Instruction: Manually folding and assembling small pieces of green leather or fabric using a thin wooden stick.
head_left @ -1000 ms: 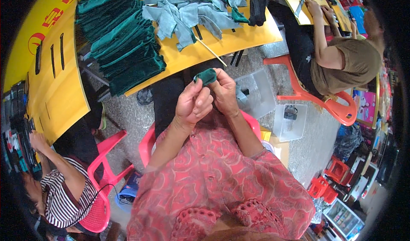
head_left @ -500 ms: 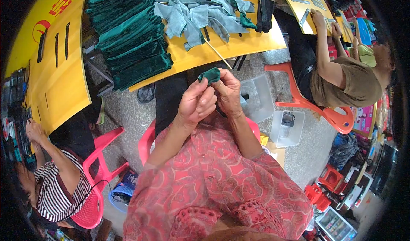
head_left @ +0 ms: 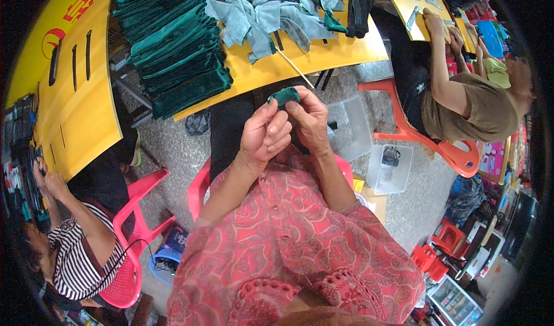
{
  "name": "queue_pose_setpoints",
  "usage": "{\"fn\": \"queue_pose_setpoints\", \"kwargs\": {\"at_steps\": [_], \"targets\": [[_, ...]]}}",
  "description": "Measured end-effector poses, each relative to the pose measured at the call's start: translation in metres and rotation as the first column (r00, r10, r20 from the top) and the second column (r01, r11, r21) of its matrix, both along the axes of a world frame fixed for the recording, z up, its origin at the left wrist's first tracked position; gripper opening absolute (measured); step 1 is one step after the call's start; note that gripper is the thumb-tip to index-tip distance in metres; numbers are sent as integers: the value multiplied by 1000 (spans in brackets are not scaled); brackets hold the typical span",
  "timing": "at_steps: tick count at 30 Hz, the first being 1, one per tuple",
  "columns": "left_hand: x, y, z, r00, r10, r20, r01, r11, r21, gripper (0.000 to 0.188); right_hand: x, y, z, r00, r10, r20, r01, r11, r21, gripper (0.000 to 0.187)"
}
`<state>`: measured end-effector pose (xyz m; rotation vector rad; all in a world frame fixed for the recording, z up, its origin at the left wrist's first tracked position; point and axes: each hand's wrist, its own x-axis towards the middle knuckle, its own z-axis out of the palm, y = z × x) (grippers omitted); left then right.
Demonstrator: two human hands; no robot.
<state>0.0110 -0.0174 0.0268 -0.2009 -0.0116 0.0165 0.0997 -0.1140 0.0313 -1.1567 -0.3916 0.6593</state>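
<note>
A small piece of dark green velvet (head_left: 285,97) is held up between my two hands, just in front of the yellow table's near edge. My left hand (head_left: 265,134) pinches its left end between thumb and finger, the other fingers curled in. On its right side my right hand (head_left: 311,120) has the thumb on top and the fingers behind. Beyond them on the table lie a long overlapping row of green velvet strips (head_left: 179,46) and a loose heap of grey-blue and green cloth pieces (head_left: 266,17). A thin pale stick (head_left: 295,69) juts from that heap over the edge.
Black folded cloth (head_left: 358,11) lies right of the heap. Below the table edge stand clear plastic bins (head_left: 349,129). A person in a striped top (head_left: 86,256) sits at left, another in a brown shirt (head_left: 482,109) at right, each at a yellow table.
The green velvet piece has turned and shows a broader face. My right thumb has shifted onto it, and my left hand has moved slightly.
</note>
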Motion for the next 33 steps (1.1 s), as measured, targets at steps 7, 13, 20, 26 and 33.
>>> {"fn": "queue_pose_setpoints", "kwargs": {"at_steps": [7,13,20,26,33], "targets": [[-1,4,10,999,-33,-27,34,998,52,33,6,-8,0,711,-14,703,235,947,-219,15],[-5,8,19,991,-10,-135,64,912,406,19,17,-12,-5,486,54,872,148,979,-143,20],[-10,7,26,997,12,-76,30,854,520,24,10,-16,2,518,14,855,95,993,-74,19],[-2,9,22,980,-25,-198,74,967,245,33,4,-17,7,743,-23,669,191,965,-179,22],[-1,12,25,967,-19,-256,101,944,314,31,8,-21,24,885,16,466,59,988,-146,41]]}}
